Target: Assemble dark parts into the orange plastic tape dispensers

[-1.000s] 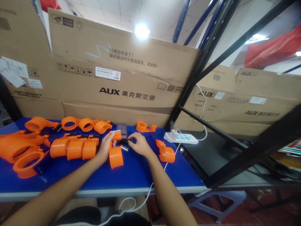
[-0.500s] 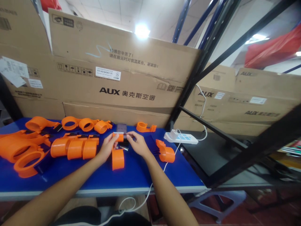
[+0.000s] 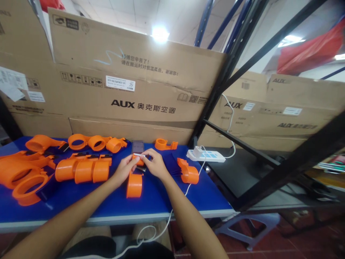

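An orange tape dispenser [image 3: 134, 184] stands on the blue table [image 3: 167, 201] in front of me. My left hand [image 3: 124, 169] and my right hand [image 3: 155, 164] meet at its upper end, both pinching a small orange piece with a thin metal strip [image 3: 139, 157]. A dark phone [image 3: 137, 146] lies just behind my fingers. To the right of my right hand sits another orange dispenser [image 3: 187, 173].
Several more orange dispensers [image 3: 83, 169] lie in rows at the left. A single one [image 3: 163, 144] stands at the back. A white power strip [image 3: 206, 155] with a cable [image 3: 167, 225] sits right of the table. Cardboard boxes [image 3: 134, 90] and black rack beams [image 3: 269, 187] close in behind and right.
My hands have drawn closer together on the small orange piece at the dispenser's top. The dispenser has turned to stand straighter. The camera view dipped slightly.
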Demonstrator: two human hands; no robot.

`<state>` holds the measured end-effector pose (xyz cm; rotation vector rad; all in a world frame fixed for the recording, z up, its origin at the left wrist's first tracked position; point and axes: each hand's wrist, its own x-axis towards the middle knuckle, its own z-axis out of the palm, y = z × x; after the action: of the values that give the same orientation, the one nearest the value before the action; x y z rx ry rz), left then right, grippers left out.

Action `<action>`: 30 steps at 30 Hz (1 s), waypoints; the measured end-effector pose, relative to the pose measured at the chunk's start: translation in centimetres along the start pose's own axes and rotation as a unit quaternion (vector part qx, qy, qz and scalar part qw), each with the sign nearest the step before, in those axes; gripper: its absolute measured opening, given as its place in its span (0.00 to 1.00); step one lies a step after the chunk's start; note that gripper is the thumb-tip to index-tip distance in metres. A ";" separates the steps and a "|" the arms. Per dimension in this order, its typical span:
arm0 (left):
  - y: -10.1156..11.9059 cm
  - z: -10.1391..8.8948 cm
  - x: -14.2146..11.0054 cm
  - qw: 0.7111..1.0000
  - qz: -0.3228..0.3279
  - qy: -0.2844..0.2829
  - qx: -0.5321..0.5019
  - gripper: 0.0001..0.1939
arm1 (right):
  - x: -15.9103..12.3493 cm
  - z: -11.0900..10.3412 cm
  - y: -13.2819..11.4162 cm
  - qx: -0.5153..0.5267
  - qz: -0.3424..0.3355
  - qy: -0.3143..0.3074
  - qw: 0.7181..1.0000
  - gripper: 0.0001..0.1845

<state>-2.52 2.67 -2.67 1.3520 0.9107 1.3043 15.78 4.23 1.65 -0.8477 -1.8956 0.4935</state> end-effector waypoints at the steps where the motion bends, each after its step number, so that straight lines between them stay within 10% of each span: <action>1: 0.1 0.0 0.0 1.000 -0.001 0.004 -0.002 0.23 | 0.0 0.0 0.0 0.000 0.000 0.003 1.000 0.09; 14: 0.2 -0.8 0.5 0.972 -0.009 0.169 -0.162 0.22 | 0.1 -2.1 1.0 -0.085 0.012 0.079 0.993 0.06; 22: 0.4 -0.7 0.5 0.966 -0.018 0.160 -0.203 0.22 | -0.8 -0.7 1.0 -0.203 -0.021 -0.124 0.971 0.04; 30: -0.1 -0.7 0.7 0.967 -0.009 0.167 -0.191 0.22 | -1.3 0.0 0.6 -0.249 0.001 -0.192 0.949 0.08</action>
<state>-3.09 3.51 -2.67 0.8381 0.8357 1.6275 16.39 3.68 0.51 -1.1391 -2.4335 0.1817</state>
